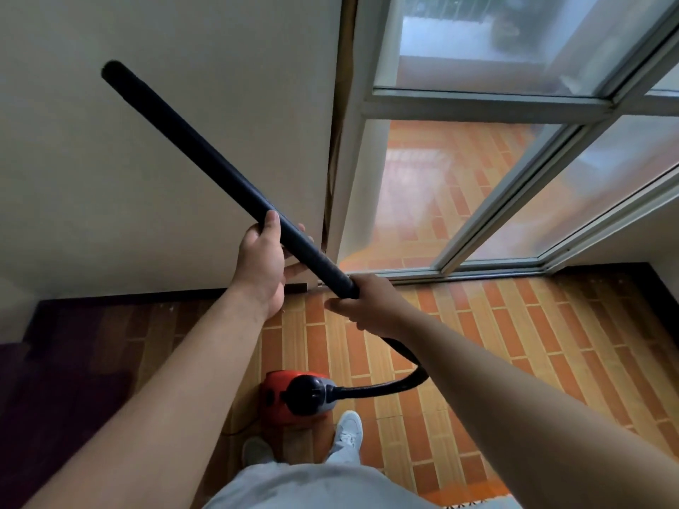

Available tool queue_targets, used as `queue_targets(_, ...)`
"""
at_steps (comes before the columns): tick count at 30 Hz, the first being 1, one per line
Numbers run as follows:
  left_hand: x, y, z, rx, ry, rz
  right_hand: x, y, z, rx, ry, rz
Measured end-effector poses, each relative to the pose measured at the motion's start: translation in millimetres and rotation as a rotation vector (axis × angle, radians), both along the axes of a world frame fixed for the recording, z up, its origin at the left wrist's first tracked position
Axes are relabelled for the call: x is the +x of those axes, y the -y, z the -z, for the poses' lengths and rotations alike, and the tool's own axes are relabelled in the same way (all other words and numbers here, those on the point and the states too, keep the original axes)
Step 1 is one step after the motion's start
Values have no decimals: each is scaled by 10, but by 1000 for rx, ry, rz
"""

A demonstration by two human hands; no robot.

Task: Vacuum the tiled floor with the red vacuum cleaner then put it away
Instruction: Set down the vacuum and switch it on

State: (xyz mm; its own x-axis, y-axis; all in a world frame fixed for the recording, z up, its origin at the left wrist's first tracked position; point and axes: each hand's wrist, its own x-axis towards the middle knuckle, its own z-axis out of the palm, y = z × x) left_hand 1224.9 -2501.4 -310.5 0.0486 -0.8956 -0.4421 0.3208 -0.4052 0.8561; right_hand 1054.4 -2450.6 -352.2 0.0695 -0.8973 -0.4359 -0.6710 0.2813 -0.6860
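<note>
The left hand and right hand both grasp the black wand, raised above the red vacuum cleaner. Its hose loops rightward.

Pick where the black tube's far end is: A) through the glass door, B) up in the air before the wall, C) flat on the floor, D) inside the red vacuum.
B: left hand and right hand hold the tube tilted upward, its end before the wall.
</note>
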Motion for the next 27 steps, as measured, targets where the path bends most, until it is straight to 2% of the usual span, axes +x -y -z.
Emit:
queue_targets(6,366,-5,67,68,-43,-1,429,-11,-54,-101,-213,-72)
queue_targets(11,685,51,119,87,-53,5,710,-25,-75,-25,-95,-115)
queue_targets(17,931,75,190,133,-86,41,788,-24,38,83,58,-65)
queue_targets(22,940,72,262,178,-83,58,774,19,99,93,12,-132)
queue_targets(27,816,49,331,205,-33,-31,599,225,180,102,-59,-247)
